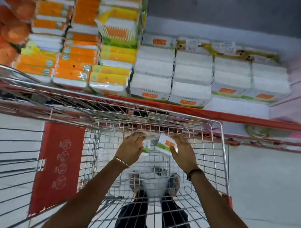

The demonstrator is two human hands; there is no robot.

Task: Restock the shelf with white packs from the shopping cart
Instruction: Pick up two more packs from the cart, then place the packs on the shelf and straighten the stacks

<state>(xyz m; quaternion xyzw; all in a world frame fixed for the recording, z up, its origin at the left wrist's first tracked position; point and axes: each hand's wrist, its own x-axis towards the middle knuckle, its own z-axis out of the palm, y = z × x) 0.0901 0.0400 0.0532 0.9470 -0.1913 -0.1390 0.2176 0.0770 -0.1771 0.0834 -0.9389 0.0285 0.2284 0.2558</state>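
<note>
Both my hands reach down into the wire shopping cart point(221, 154). My left hand point(131, 148) grips a small white pack point(146, 147) with a green band. My right hand point(182, 151) grips a second white pack point(165, 144) with an orange label and green stripe, tilted. The two packs are close together near the cart's far wall. Above, the shelf point(235, 117) with a red front edge holds rows of matching white packs point(191, 75) stacked several deep.
Orange and yellow packs point(79, 55) fill the shelf's left part. A bare strip of shelf point(239, 106) lies in front of the right-hand white stacks. A red sign panel point(59, 164) hangs on a second cart at left. My feet show through the cart's floor.
</note>
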